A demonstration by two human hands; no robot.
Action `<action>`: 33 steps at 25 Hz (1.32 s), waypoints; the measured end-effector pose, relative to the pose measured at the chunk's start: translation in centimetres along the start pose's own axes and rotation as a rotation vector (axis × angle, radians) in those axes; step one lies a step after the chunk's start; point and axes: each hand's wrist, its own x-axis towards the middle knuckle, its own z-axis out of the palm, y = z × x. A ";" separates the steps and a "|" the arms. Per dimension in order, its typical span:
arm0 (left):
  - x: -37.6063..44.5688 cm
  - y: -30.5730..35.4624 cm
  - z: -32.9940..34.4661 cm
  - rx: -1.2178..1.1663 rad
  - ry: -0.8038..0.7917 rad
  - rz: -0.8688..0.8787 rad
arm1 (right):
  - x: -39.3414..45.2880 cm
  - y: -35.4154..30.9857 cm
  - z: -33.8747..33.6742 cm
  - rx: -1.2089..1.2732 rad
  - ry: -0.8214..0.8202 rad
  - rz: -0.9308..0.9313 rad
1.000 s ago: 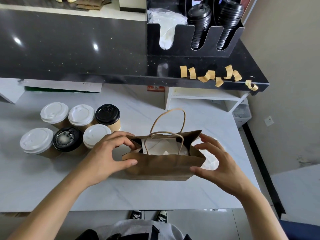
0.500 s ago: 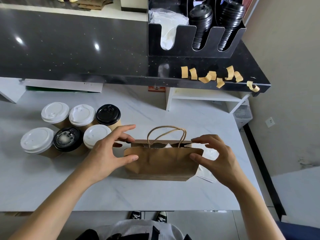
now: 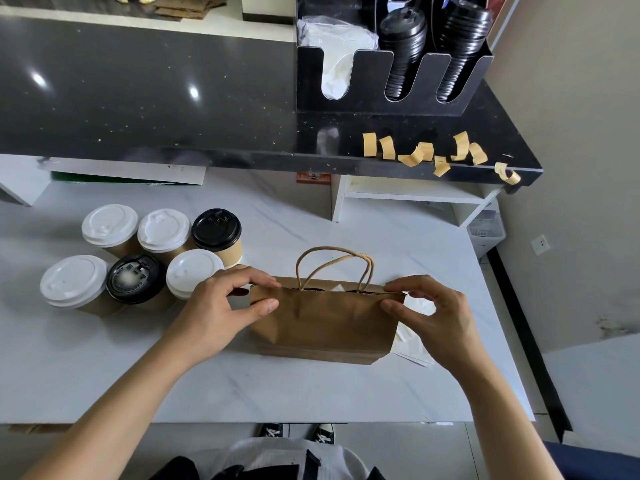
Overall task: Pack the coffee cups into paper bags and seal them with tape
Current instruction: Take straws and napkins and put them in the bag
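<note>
Pinching the mouth of the paper bag (image 3: pixel 325 320) nearly closed on the white table (image 3: pixel 311 393) between thumb and fingers of left hand (image 3: pixel 221 306) and right hand (image 3: pixel 429 313), we risk the mouth springing open before a tape strip (image 3: pixel 370 144) arrives.

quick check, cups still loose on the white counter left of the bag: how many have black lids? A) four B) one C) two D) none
C: of the six lidded coffee cups beside the paper bag, two wear black lids, one in the back row and one in the front row; the other four lids are white.
</note>
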 end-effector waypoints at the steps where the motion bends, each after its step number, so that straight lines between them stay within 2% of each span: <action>1: 0.0 0.0 0.1 0.000 0.005 0.003 | 0.0 0.0 0.0 0.000 -0.001 0.003; 10: 0.3 0.3 0.1 -0.011 0.015 -0.001 | 0.0 -0.9 -0.1 0.006 -0.048 -0.027; 17: -0.2 0.6 0.0 0.042 -0.035 -0.035 | 0.4 -3.0 -0.1 -0.038 -0.287 -0.133; 21: -0.2 0.7 0.0 0.060 -0.034 -0.024 | 1.6 -4.2 -0.3 -0.329 -0.394 -0.285; 24: -0.3 0.8 0.0 0.083 -0.026 -0.024 | 2.6 -5.4 -0.5 -0.424 -0.496 -0.370; 27: -0.4 0.8 0.1 0.089 -0.033 -0.023 | 3.4 -6.8 -0.3 -0.496 -0.609 -0.382; 33: -0.6 0.8 0.0 0.087 -0.039 -0.020 | 4.1 -8.5 0.2 -0.665 -0.781 -0.273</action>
